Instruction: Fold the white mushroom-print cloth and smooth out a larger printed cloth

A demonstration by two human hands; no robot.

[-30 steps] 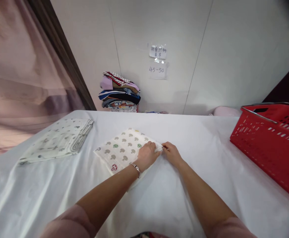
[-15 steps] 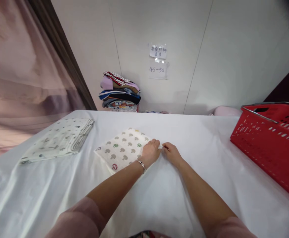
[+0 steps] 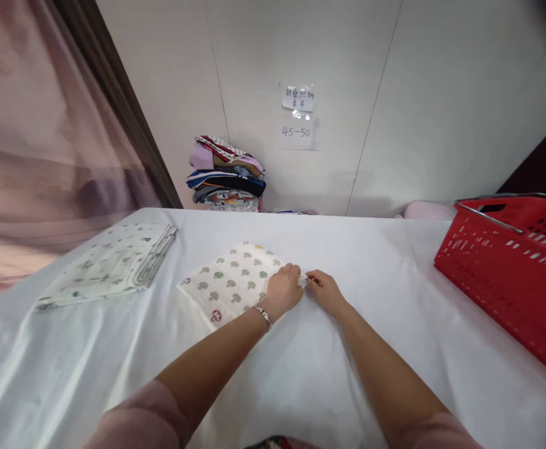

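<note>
A white cloth printed with grey mushrooms and a few coloured ones lies flat, set diagonally, on the white-covered table. At its right corner my left hand is closed over the fabric, covering part of it. Close beside it, my right hand pinches the tip of the same corner between thumb and fingers. The two hands are nearly touching. A bracelet circles my left wrist. The cloth's lower right edge is hidden behind my left hand and forearm.
To the left lies a folded white printed cloth. A red perforated basket with a metal handle stands at the right. Behind the table rises a stack of folded fabrics against the wall. A curtain hangs at the left.
Almost nothing differs. My hands stay at the cloth's right corner, and a little more bunched fabric shows between them.
</note>
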